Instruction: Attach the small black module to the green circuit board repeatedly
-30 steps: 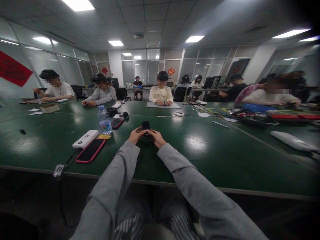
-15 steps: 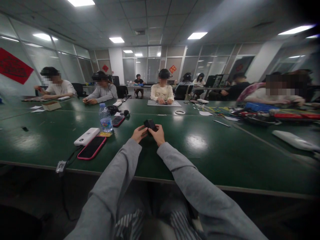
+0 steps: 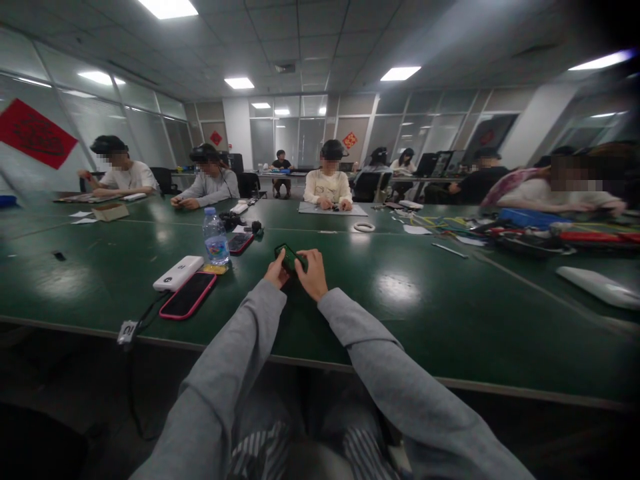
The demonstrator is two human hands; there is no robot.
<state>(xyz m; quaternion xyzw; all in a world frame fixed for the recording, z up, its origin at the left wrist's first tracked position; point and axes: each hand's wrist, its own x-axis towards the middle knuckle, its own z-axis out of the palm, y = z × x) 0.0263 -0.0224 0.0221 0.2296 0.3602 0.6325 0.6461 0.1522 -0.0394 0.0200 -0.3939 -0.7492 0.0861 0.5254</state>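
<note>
A small black frame-like object point(image 3: 277, 252) is tilted up just over the green table point(image 3: 350, 333). Its outline is thin and dark, with green showing inside it; its exact kind cannot be made out. My left hand point(image 3: 275, 271) grips its left side, thumb along the near edge. On the other side my right hand point(image 3: 313, 273) has its thumb and fingers closed against it. The right fingers partly cover the object.
Left of my hands are a water bottle point(image 3: 216, 240), a white power bank point(image 3: 179, 273) with a cable, and a pink-edged phone point(image 3: 189, 295). Beyond lie another phone point(image 3: 241, 243) and a white ring point(image 3: 364, 228). Cluttered cables point(image 3: 440, 223) are at right. Several people sit around.
The black object has turned in my hands: a solid dark face showed before, now an open outline with green inside. My right fingers have shifted over its right side.
</note>
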